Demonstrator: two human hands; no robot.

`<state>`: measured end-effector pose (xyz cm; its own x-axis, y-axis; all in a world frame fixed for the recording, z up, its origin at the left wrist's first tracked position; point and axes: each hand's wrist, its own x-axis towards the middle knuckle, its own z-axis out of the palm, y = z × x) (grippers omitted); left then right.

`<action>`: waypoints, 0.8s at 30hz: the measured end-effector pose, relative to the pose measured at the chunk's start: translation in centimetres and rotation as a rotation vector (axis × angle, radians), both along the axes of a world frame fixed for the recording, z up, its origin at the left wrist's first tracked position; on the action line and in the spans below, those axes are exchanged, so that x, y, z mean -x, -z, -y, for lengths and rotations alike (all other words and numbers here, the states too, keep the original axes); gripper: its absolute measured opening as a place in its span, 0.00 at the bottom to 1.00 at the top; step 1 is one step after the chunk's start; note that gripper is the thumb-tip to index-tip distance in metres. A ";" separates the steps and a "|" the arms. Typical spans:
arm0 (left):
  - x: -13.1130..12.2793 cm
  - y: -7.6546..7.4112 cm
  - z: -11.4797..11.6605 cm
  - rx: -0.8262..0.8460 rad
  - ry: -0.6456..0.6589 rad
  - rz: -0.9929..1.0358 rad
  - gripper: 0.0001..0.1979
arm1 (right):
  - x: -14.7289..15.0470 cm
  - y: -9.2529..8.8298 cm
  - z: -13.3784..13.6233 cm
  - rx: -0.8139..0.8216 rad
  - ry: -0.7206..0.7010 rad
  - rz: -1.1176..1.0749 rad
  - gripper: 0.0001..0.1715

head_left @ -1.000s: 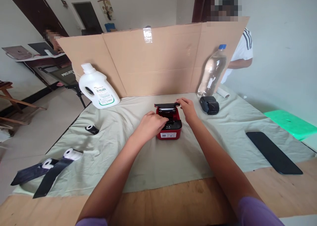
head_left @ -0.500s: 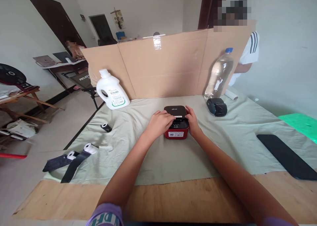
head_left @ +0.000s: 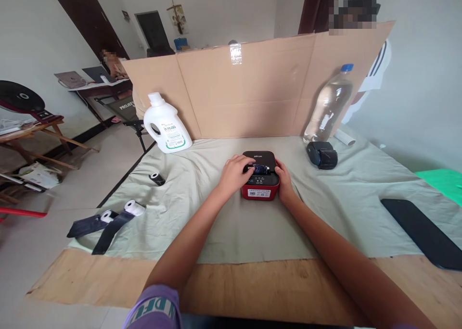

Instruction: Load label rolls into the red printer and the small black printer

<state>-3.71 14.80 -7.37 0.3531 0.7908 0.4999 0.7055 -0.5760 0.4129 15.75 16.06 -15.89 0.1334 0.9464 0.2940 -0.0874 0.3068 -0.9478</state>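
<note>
A small red label printer (head_left: pixel 260 190) with a black lid sits on the pale cloth (head_left: pixel 224 223) in the middle of the table. Its lid is down. My left hand (head_left: pixel 234 172) rests on the printer's left top side, fingers curled over the black front panel. My right hand (head_left: pixel 283 180) presses against the printer's right side, fingers wrapped round its edge. Both hands hold the printer between them.
A white detergent jug (head_left: pixel 166 124) and a clear water bottle (head_left: pixel 328 105) stand before a cardboard screen (head_left: pixel 252 88). A second black printer (head_left: pixel 322 155), paper rolls (head_left: pixel 133 207) with black strips (head_left: pixel 104 225), a small black roll (head_left: pixel 157 178) and a black phone (head_left: pixel 422 233) lie about. A person stands behind the screen at right.
The printer's lid, open a second ago, is now shut. My right hand moved from the lid down to the printer's right side. The camera view shifted slightly.
</note>
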 end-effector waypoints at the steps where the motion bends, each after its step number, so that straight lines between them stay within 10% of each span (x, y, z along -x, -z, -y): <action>1: 0.1 0.4 -0.3 0.017 -0.013 0.061 0.12 | 0.0 0.0 0.0 0.000 -0.005 -0.010 0.36; 10: 0.2 4.8 -2.4 0.591 0.065 0.701 0.30 | -0.1 0.5 -0.5 0.000 -0.043 -0.054 0.33; 24: -0.5 4.9 -1.5 0.837 0.259 1.325 0.39 | -0.2 0.6 -1.0 0.044 -0.078 -0.266 0.26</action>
